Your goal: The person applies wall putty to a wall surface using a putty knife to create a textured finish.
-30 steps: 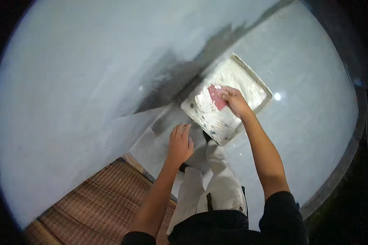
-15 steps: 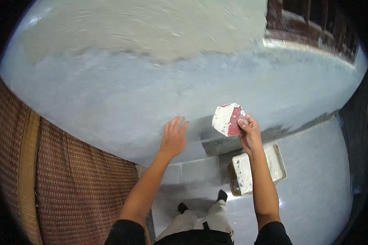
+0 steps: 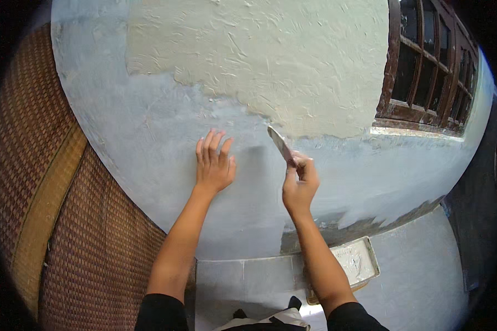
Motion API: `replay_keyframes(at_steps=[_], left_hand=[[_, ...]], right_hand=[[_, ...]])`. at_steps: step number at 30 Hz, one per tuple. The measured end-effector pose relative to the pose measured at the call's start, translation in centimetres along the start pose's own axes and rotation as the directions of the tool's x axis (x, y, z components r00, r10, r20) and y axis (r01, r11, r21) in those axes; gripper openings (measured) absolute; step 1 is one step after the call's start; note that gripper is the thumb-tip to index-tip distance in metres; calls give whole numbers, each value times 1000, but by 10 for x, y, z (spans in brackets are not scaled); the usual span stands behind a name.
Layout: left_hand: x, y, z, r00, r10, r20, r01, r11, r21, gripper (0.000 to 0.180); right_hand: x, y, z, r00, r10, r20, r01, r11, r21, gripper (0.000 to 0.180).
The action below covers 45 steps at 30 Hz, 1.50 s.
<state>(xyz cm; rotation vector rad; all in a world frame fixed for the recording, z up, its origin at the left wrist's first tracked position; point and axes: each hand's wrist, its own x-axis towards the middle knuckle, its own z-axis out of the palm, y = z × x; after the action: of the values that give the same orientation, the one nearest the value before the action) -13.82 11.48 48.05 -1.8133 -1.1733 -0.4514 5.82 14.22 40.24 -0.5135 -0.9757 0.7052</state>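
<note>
A flat putty spreader (image 3: 280, 144) is pinched in my right hand (image 3: 300, 187). It is turned nearly edge-on, with its tip near the ragged lower border of a textured cream coat (image 3: 259, 60) on the wall. Whether the tip touches the wall, I cannot tell. To the left, my left hand (image 3: 212, 165) has its fingers apart and holds nothing. It is in front of the bare blue-grey wall (image 3: 143, 127); contact is unclear.
Below my right forearm, a shallow tray (image 3: 361, 263) of cream paste stands low by the wall base. A brown framed window (image 3: 425, 66) is at upper right. Along the left runs a woven panel (image 3: 121, 220) with a wooden strip (image 3: 44, 215).
The view has tilted up, showing more of the coat and window. My right hand has raised the spreader toward the coat, turning it from face-on to edge-on. My left hand has also risen.
</note>
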Motion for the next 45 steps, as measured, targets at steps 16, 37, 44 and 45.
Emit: replay_keyframes(at_steps=[16, 37, 44, 45], left_hand=[[22, -82, 37, 982, 40, -186, -21, 994, 103, 61], [14, -101, 55, 968, 14, -252, -2, 999, 47, 49], [13, -103, 54, 959, 19, -282, -7, 999, 43, 41], [13, -104, 53, 960, 25, -278, -12, 999, 50, 40]], right_hand=[[-15, 14, 113, 802, -588, 105, 518, 597, -613, 13], [-26, 87, 170, 773, -624, 115, 467, 435, -770, 3], [-46, 66, 150, 785, -578, 225, 543, 465, -699, 5], [-48, 58, 142, 783, -582, 218, 555, 498, -666, 6]])
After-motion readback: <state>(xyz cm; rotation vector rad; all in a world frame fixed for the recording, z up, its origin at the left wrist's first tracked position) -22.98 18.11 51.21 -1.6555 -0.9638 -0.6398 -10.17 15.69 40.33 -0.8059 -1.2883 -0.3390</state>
